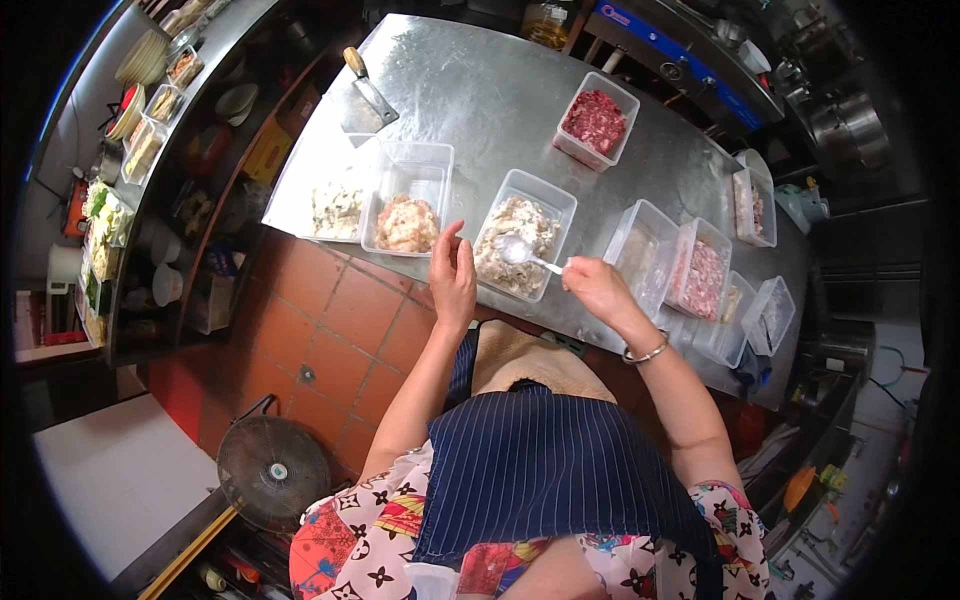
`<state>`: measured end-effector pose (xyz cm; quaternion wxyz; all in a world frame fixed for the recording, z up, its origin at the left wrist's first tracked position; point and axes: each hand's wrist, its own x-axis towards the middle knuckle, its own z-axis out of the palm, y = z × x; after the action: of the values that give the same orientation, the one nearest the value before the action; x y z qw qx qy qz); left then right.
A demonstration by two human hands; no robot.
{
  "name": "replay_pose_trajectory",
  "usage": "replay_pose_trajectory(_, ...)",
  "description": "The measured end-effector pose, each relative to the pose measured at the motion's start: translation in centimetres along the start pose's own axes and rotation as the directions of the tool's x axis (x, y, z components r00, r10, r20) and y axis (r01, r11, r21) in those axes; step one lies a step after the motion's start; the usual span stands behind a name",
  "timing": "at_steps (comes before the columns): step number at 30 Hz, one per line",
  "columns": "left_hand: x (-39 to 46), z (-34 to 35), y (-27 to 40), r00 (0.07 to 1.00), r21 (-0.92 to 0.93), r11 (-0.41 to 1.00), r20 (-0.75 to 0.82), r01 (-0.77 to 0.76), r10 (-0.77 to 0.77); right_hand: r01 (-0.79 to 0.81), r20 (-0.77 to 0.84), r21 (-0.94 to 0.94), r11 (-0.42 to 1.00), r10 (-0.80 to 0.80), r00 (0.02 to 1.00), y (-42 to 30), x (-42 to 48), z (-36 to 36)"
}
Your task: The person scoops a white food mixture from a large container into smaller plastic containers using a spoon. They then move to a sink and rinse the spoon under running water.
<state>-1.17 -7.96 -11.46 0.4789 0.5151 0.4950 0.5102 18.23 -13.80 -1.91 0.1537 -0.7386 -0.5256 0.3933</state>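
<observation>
My right hand [596, 289] grips the handle of a spoon [519, 250] heaped with white powder. The spoon's bowl is over a clear plastic container [564, 217] of pale minced mixture [516, 238]. To the left of that container, my left hand [454, 271] is raised with the fingers together and the thumb apart, holding nothing. Its fingertips are near the corner of another clear container [433, 154], which has a pinkish minced mass [407, 225] at its near end. A third tub of pale chopped filling [337, 210] sits farther left in bright glare.
A cleaver [371, 94] lies on the steel table [480, 82]. Dark red minced meat [594, 121] fills a tub at the back. Several plastic tubs, one with pink mince [703, 281], crowd the right side. A floor fan [274, 472] stands on red tiles behind left.
</observation>
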Motion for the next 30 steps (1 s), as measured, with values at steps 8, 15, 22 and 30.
replay_pose_trajectory(8,0.7,1.0,-0.5,0.995,-0.027,1.000,0.101,0.010,-0.007,-0.045,0.102,-0.147,0.988,0.060,0.993,2.1,-0.1,0.8)
replay_pose_trajectory(15,1.1,0.9,-1.4,0.991,-0.007,0.999,0.127,-0.050,0.051,0.057,0.026,-0.247,0.967,-0.052,0.998,0.1,1.3,2.0)
replay_pose_trajectory(22,0.8,0.6,-0.7,0.992,-0.012,0.999,0.123,0.038,-0.036,0.233,0.147,-0.385,0.893,-0.190,0.971,1.4,0.8,1.7)
replay_pose_trajectory(30,1.0,0.7,-0.8,0.989,0.013,1.000,0.147,-0.027,0.025,0.124,-0.092,-0.518,0.847,-0.199,0.976,-3.7,-2.6,-0.9)
